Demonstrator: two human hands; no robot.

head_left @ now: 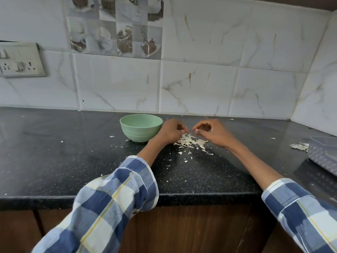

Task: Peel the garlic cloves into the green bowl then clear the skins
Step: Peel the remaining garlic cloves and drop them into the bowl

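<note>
The green bowl (141, 127) stands on the black counter (73, 157), just left of my hands; its inside is hidden from this angle. My left hand (170, 132) has its fingers curled round a small pale piece, apparently a garlic clove (180, 127). A short gap to the right, my right hand (214, 133) pinches thumb and fingertips together on what looks like a scrap of skin. Both hands hover just over a pile of white garlic skins (190, 141) on the counter.
Small skin flakes (185, 160) lie scattered in front of the pile. At the right edge a patterned lidded container (323, 156) sits beside a second small heap of skins (300, 147). A tiled wall runs behind, with a switch socket (20, 60) at the left.
</note>
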